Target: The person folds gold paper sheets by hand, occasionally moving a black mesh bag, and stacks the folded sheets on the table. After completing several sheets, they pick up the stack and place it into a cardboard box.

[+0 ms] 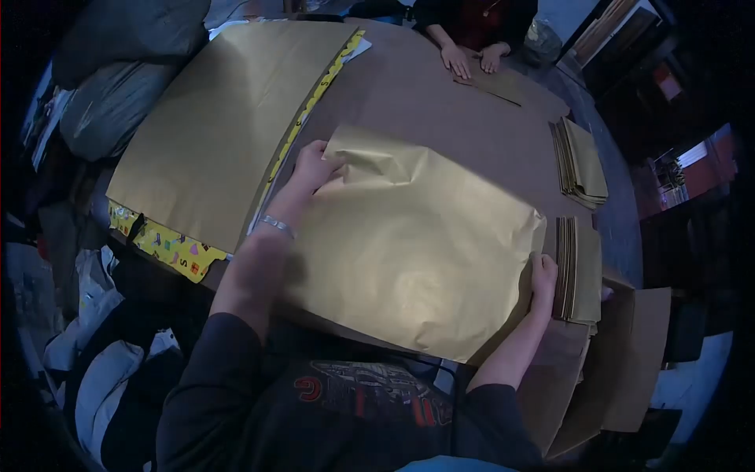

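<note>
A large sheet of brown kraft paper [409, 244] spans the space between my two hands, bowed and creased near both grips. My left hand [316, 167] pinches its upper left part, the fingers partly hidden by the fold. At the right edge, my right hand [543, 275] is closed around the paper. To the left lies a wide stack of brown paper sheets [220, 110], with yellow patterned paper [169, 244] showing along its edges.
Two bundles of folded brown paper [580, 161] stand at the table's right side. An open cardboard box [629, 362] is at the lower right. Across the table [409, 79], a co-worker's hands [456, 61] rest on a folded brown piece [491, 85]. Grey bags [118, 102] crowd the left.
</note>
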{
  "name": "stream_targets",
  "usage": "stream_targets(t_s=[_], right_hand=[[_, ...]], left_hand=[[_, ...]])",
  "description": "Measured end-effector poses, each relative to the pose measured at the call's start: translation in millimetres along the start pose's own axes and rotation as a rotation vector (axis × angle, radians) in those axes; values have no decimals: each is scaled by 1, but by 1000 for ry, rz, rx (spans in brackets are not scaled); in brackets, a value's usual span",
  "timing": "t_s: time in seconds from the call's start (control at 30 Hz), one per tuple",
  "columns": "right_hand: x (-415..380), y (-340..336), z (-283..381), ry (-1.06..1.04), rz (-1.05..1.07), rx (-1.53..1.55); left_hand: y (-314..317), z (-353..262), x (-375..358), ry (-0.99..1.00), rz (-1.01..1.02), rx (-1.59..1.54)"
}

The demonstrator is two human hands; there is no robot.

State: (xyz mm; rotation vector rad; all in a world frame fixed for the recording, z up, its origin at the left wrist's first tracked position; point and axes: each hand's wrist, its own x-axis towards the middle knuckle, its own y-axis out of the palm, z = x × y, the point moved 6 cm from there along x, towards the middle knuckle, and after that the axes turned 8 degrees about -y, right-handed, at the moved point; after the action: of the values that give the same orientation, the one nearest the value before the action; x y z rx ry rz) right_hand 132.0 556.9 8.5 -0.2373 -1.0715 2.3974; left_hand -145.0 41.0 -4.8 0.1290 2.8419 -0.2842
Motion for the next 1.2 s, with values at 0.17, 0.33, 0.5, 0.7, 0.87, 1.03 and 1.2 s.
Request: stream_targets(t_s=[0.17,0.33,0.5,0.7,0.87,1.03,1.2], right_hand=[[18,-4,-3,-21,-114,43],[46,5,-35,-35,-247,-111],[41,4,-7,93,-184,-348],[36,2,20,66,-182,-376],[47,3,-27,135,-142,13],[17,-6,-42,188,-5,119],[24,-1,-60,133,52,51]], left_hand=[[-6,-7,11,66,-61,252],[1,-4,39,86,-114,176],[-4,-16,20,13,-41,124],[-28,-7,-20,82,204,415],[-25,-12,-24,156,101,594],[-25,-14,-19,133,33,540],[-24,15,20,106,-53,317]])
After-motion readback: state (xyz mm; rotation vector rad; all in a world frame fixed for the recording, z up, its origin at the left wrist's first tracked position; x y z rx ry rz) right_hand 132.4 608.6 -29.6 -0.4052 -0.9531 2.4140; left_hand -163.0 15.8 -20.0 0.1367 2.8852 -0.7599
